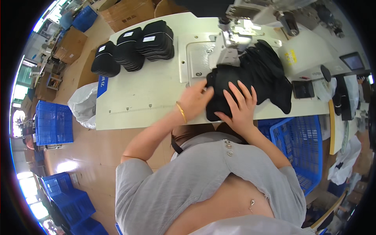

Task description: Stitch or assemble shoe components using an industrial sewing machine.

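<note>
A black fabric piece (225, 80) lies at the table's front edge, just below the head of a sewing machine (225, 53). My right hand (242, 107) rests flat on this fabric with its fingers spread. At the fabric's left edge is my left hand (196, 100), a yellow bangle on its wrist; its fingers are bent and closed on the edge, the tips partly hidden. More black fabric (264, 62) is bunched to the right of the machine head and drapes toward the front edge. The machine's needle area is hidden from view.
Three tied stacks of black cut pieces (156, 41) with white labels stand at the table's (137, 92) back left. A white plastic bag (84, 105) hangs by the left edge. Under the right side sits a blue crate (299, 149). A dark phone (303, 89) lies at right.
</note>
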The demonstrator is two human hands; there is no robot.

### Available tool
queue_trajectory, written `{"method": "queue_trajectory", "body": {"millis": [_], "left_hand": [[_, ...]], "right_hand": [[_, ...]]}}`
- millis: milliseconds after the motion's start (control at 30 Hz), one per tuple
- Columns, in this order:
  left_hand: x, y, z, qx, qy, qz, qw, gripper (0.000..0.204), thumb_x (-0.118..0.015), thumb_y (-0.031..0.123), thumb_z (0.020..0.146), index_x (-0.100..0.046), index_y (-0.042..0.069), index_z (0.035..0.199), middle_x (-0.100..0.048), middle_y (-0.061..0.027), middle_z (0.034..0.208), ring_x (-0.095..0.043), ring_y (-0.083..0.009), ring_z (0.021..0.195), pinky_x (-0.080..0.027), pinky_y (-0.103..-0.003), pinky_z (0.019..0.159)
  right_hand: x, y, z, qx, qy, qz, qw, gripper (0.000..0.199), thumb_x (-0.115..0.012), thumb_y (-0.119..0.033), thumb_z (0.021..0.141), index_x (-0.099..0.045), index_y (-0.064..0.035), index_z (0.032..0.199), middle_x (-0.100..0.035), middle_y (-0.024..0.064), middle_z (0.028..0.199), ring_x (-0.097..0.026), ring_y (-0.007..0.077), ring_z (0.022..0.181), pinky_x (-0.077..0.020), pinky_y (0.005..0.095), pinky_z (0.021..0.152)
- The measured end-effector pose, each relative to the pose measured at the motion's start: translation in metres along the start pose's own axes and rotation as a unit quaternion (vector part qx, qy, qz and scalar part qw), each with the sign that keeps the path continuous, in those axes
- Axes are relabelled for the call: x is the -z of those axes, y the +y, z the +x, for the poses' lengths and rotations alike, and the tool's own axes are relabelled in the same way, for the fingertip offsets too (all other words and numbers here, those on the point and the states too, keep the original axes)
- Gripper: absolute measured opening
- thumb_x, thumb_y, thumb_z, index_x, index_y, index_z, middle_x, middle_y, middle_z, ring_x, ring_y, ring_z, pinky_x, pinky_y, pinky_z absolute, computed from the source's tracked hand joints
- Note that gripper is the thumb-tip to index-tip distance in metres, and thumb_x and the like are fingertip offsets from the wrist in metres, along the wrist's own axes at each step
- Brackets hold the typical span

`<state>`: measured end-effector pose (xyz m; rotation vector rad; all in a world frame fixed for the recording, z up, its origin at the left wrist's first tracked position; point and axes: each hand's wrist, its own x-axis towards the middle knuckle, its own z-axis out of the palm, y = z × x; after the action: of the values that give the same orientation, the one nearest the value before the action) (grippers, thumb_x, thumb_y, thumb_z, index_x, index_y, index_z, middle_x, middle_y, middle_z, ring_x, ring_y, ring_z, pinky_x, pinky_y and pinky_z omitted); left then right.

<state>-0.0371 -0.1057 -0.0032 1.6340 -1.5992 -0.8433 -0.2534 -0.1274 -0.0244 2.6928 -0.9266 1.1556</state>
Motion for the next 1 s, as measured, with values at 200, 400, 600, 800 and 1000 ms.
{"method": "queue_trajectory", "body": {"millis": [200, 400, 600, 800, 1000], "left_hand": [[0.104, -0.037, 0.083, -0.188, 0.326, 0.421, 0.825, 0.07, -0.076, 0.021, 0.076, -0.049, 0.005, 0.139, -0.048, -0.0178, 0.141, -0.049, -0.0387, 0.122, -0.042, -0.049, 0.1], [0.09, -0.05, 0.085, -0.058, 0.249, 0.622, 0.74, 0.069, -0.074, 0.015, 0.074, -0.049, 0.008, 0.138, -0.05, -0.0199, 0.139, -0.052, -0.0386, 0.116, -0.041, -0.048, 0.096], [0.109, -0.013, -0.008, -0.232, 0.364, 0.332, 0.838, 0.06, -0.073, 0.027, 0.083, -0.053, -0.001, 0.132, -0.053, -0.0219, 0.132, -0.052, -0.0383, 0.114, -0.039, -0.047, 0.101], [0.109, -0.094, -0.044, 0.156, 0.326, -0.31, 0.88, 0.048, -0.066, 0.032, 0.095, -0.055, -0.001, 0.13, -0.059, -0.0179, 0.126, -0.055, -0.0308, 0.119, -0.043, -0.041, 0.101], [0.101, -0.072, -0.08, 0.113, 0.305, -0.529, 0.784, 0.044, -0.062, 0.032, 0.098, -0.056, 0.002, 0.129, -0.062, -0.0098, 0.122, -0.06, -0.0211, 0.114, -0.049, -0.035, 0.1]], "right_hand": [[0.023, -0.016, 0.011, -0.009, -0.027, 0.01, 1.0, 0.069, -0.073, -0.051, 0.08, -0.058, -0.0099, 0.133, -0.046, 0.0182, 0.149, -0.037, 0.0411, 0.14, -0.0107, 0.0594, 0.116], [0.053, -0.036, 0.071, 0.149, 0.045, 0.15, 0.976, 0.05, -0.072, -0.03, 0.085, -0.059, -0.0033, 0.124, -0.052, 0.0228, 0.139, -0.055, 0.0413, 0.123, -0.0433, 0.0501, 0.102], [-0.028, -0.03, 0.152, -0.005, -0.163, 0.223, 0.961, 0.04, -0.055, -0.008, 0.09, -0.05, 0.0097, 0.126, -0.05, 0.031, 0.133, -0.053, 0.0452, 0.118, -0.0471, 0.0451, 0.098], [-0.108, -0.063, 0.19, -0.149, -0.426, 0.303, 0.84, 0.044, -0.047, -0.013, 0.093, -0.048, 0.0051, 0.133, -0.061, 0.0292, 0.121, -0.058, 0.0416, 0.116, -0.0453, 0.0444, 0.099], [-0.078, -0.09, 0.174, 0.006, -0.186, 0.406, 0.895, 0.03, -0.059, -0.013, 0.091, -0.059, 0.0024, 0.117, -0.06, 0.0218, 0.114, -0.057, 0.0373, 0.111, -0.0461, 0.0429, 0.096]]}}
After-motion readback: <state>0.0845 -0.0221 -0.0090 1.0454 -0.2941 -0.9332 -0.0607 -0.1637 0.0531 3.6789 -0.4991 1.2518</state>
